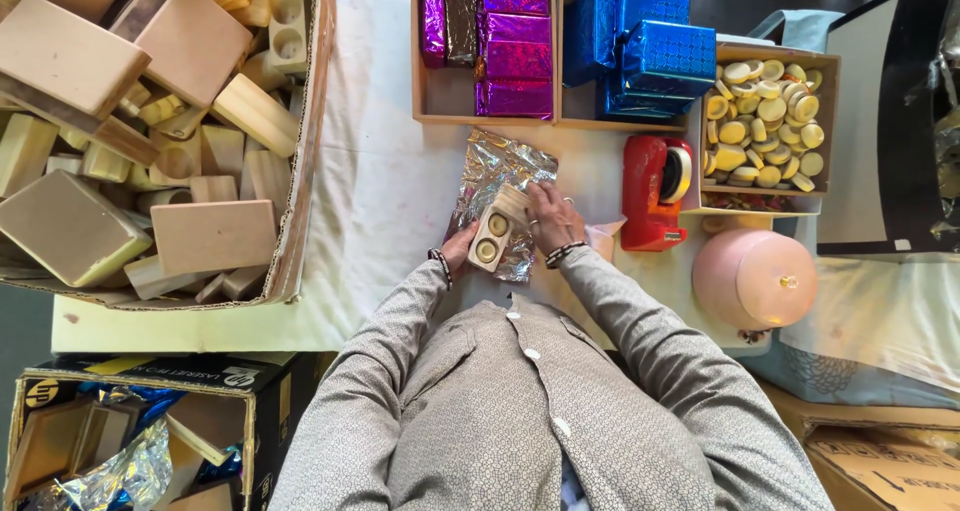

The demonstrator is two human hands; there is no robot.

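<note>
Wooden block (497, 233) — two round yellow-filled holes — lies on crinkled silver foil (500, 171).

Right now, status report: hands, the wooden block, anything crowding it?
Left hand and right hand both on wooden block. Block lies on silver foil sheet, two round inserts up. Red tape dispenser close right, not touching.
</note>
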